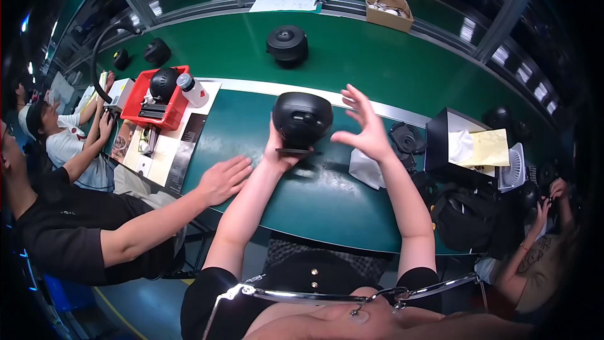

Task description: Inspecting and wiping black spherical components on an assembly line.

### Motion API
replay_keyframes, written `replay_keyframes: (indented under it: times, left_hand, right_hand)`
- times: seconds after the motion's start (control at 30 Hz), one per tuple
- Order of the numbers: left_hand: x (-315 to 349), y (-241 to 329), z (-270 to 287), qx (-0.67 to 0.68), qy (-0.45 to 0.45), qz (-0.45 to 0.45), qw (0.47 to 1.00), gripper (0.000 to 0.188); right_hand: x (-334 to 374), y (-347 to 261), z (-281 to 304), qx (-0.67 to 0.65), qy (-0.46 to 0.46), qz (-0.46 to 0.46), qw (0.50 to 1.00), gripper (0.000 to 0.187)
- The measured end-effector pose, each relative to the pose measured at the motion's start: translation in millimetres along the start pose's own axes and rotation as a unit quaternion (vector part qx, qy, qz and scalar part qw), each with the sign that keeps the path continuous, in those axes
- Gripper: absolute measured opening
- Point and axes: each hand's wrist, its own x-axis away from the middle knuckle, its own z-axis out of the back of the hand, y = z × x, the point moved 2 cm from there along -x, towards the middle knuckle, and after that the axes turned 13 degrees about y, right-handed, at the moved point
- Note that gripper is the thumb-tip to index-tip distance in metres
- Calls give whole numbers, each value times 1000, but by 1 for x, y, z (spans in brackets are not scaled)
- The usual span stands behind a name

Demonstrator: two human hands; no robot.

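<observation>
A rounded black device (302, 118) with a glossy front and a flat foot is held up over the green worktable (245, 129). My left hand (277, 148) is closed around its left side and underside, with the fingers partly hidden behind it. To the right of the device, my right hand (366, 127) is raised with its fingers spread and holds nothing. A gap separates it from the device. Farther off, a similar black device (287, 46) stands on the green conveyor belt (352, 56). A co-worker's hand (225, 179) lies by my left forearm.
At left sit a red bin (129, 106) with black parts and a bottle (193, 90). To my right are a white wrapper (367, 169), black parts (408, 138), an open black box (436, 151), a white grille (513, 169) and a black bag (465, 214). A cardboard box (389, 17) stands beyond the belt.
</observation>
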Motion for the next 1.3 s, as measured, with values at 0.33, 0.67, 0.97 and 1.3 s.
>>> replay_keyframes:
  times: [0.33,0.67,0.97,1.3]
  left_hand:
    - [24,-3,-39,-609,45,-444,656,127]
    - [25,-11,-48,-545,42,-516,659,68]
    - [29,-2,-42,-558,98,-545,618,61]
    - [16,-10,-36,-633,46,-571,521,64]
  right_hand:
    - [11,53,-15,-398,20,-297,868,58]
    - [17,53,-21,-431,-15,-264,863,60]
    - [-1,-18,58,274,-222,18,936,54]
    - [28,37,46,174,75,-12,982,11]
